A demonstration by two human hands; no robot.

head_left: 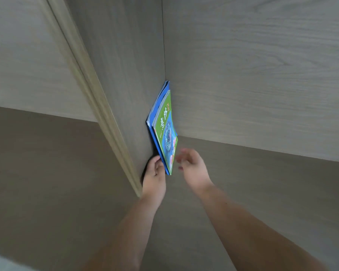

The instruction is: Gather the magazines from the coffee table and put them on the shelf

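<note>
A thin stack of magazines [165,130], blue covers behind a green one with white characters, stands upright on the wooden shelf board [262,192], leaning against the vertical side panel in the corner. My left hand [155,177] grips the near lower corner of the stack, fingers on its left side. Just to the right of the stack my right hand [192,167] hovers with fingers spread and slightly curled, holding nothing and a small gap away from the green cover.
The compartment has a wood-grain back wall [252,75] and a side panel [121,79] on the left with a light trim edge [98,106]. Another lower compartment lies to the left of the panel. The shelf board stretches to the right.
</note>
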